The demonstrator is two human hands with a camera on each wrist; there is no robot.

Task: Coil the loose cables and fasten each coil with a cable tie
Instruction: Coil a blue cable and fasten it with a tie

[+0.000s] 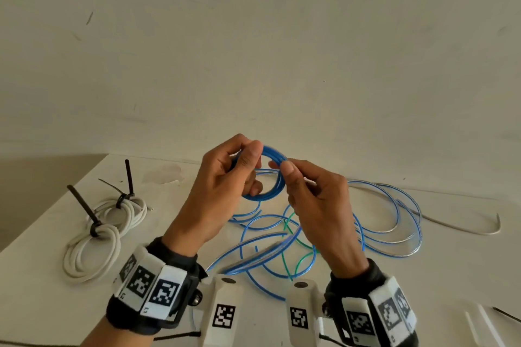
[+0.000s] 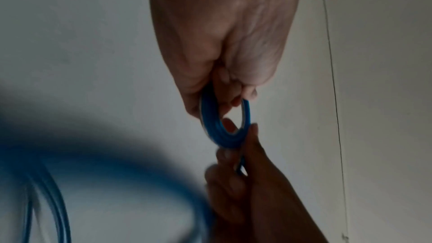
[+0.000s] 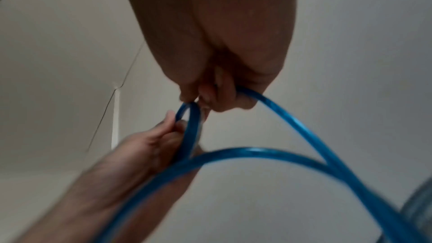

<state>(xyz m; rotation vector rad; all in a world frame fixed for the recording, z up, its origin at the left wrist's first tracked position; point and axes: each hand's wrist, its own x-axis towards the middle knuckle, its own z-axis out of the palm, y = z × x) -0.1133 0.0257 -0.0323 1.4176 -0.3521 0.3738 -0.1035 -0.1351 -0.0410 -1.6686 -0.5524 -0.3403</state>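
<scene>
Hands are raised at the centre of the head view, above the white table. The left hand grasps a small coil of thin blue plastic cable with thumb and curled fingers on its left side. The right hand pinches the same coil on its right side, and the free length of this cable runs from it down to the table.

Below and to the right of the hands, much blue cable lies loose in wide loops, and a thin green cable is mixed among them. I judge the blue coil as only started, with most of its length not wound and no tie on it.

At the left of the frame lie two finished coils of thick white cable, each closed with a black plastic cable tie. One more loose white cable waits at the right. White strips at the lower right corner may be spare ties; I cannot tell.

No container is visible in these views.
</scene>
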